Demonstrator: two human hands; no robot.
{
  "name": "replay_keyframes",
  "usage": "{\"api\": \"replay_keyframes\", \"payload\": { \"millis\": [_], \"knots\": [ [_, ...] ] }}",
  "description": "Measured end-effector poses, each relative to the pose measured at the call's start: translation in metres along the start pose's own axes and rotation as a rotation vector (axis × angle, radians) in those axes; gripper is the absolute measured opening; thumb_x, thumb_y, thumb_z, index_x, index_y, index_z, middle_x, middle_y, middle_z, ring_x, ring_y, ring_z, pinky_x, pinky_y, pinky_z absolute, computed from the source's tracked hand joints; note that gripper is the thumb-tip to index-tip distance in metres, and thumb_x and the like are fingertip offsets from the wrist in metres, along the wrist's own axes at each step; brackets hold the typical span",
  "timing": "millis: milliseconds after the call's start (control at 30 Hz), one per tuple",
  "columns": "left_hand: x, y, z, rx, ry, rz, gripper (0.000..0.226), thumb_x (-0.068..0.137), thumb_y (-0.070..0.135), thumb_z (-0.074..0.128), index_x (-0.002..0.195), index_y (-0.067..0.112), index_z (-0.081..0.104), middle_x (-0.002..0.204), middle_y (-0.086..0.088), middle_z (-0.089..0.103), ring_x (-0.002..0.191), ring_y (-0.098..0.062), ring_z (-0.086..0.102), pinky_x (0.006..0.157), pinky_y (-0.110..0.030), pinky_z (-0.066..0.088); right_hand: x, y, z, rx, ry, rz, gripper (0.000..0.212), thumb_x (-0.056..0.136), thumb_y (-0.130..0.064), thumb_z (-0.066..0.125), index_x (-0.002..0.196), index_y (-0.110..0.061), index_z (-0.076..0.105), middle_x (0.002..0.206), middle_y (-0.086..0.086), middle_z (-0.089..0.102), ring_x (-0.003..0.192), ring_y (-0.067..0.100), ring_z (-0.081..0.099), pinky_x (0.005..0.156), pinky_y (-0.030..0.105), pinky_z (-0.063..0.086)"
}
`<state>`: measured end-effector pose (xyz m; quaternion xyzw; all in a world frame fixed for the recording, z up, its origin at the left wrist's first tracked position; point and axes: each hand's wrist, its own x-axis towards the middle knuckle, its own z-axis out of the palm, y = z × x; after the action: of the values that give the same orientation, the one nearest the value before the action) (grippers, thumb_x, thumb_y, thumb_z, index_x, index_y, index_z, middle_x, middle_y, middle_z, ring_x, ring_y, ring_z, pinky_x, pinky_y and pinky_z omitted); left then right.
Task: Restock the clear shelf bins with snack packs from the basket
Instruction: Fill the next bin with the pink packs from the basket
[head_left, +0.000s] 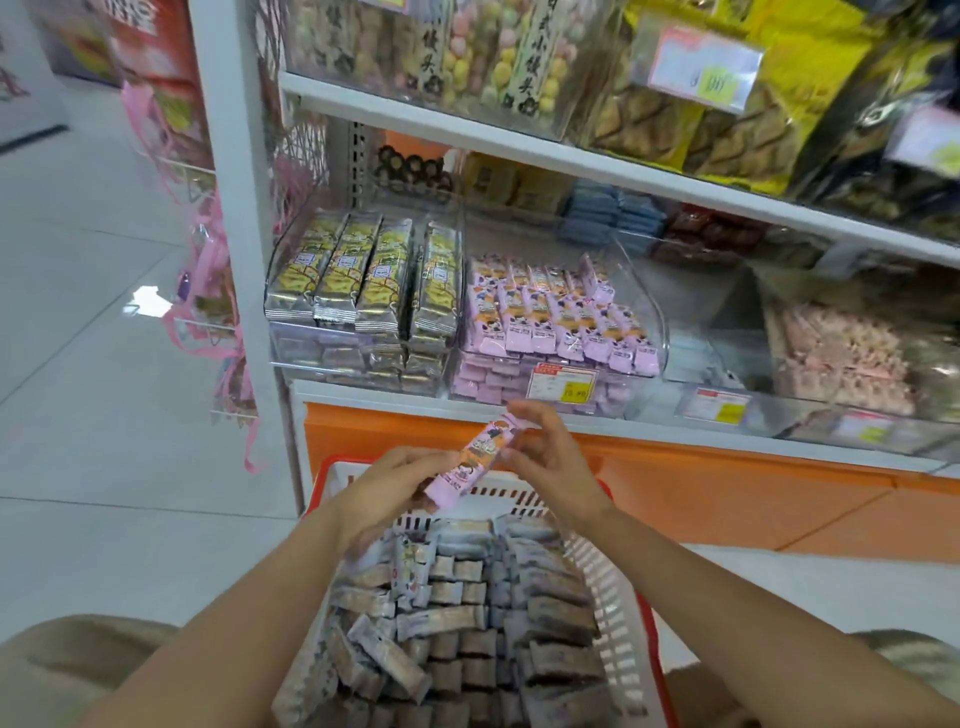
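Head | left hand and right hand pinch pink snack pack above basket | top-shelf label reads 小馒头

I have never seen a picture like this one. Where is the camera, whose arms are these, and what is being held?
There is no machine here. A person wears one wide-angle camera on the head, which looks forward and down, so the two bare arms are the person's own. The left hand and the right hand together hold one pink snack pack, tilted, above a basket full of small packs. In front stands a shelf with clear bins. One bin holds yellow packs, and the next holds pink packs like the held one.
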<state>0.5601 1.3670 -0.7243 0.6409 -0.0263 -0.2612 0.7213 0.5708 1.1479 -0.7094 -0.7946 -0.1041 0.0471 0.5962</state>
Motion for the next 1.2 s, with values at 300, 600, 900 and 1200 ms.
{"api": "replay_keyframes", "payload": {
  "millis": [300, 600, 900, 1200],
  "knots": [
    [0.009, 0.012, 0.036, -0.001, 0.045, 0.144, 0.014, 0.094, 0.014, 0.064, 0.1, 0.002, 0.064, 0.078, -0.003, 0.07, 0.069, -0.018, 0.062, 0.082, -0.036, 0.051, -0.02, -0.019, 0.002, -0.095, 0.128, -0.15, 0.018, 0.093, -0.023, 0.058, 0.107, -0.023, 0.068, 0.111, 0.006, 0.053, 0.096, 0.005, 0.058, 0.082, 0.017, 0.047],
    [0.031, 0.047, 0.065, 0.1, 0.112, 0.382, 0.043, 0.085, 0.036, 0.07, 0.098, -0.005, 0.061, 0.084, -0.015, 0.067, 0.076, -0.017, 0.059, 0.074, -0.028, 0.049, -0.026, -0.042, -0.033, -0.32, 0.202, -0.263, 0.048, 0.087, -0.015, 0.074, 0.13, -0.028, 0.058, 0.1, 0.001, 0.058, 0.082, 0.009, 0.055, 0.078, 0.022, 0.049],
    [0.069, 0.072, 0.038, 1.286, 0.613, 0.968, 0.052, 0.092, 0.044, 0.041, 0.133, 0.018, 0.058, 0.142, -0.003, 0.052, 0.14, -0.025, 0.034, 0.121, -0.045, 0.01, 0.048, -0.089, -0.087, -0.416, 0.591, -0.125, 0.023, 0.087, -0.014, 0.069, 0.106, -0.024, 0.062, 0.084, -0.001, 0.058, 0.065, 0.004, 0.048, 0.061, 0.024, 0.044],
    [0.093, 0.053, 0.013, 1.55, 0.641, 0.884, 0.063, 0.093, 0.043, 0.034, 0.15, 0.017, 0.042, 0.157, -0.007, 0.037, 0.148, -0.025, 0.026, 0.121, -0.054, -0.001, 0.137, -0.089, -0.096, -0.733, 0.671, 0.116, 0.021, 0.088, -0.025, 0.068, 0.108, -0.021, 0.065, 0.09, 0.006, 0.066, 0.077, 0.02, 0.058, 0.066, 0.025, 0.037]
  ]
}}
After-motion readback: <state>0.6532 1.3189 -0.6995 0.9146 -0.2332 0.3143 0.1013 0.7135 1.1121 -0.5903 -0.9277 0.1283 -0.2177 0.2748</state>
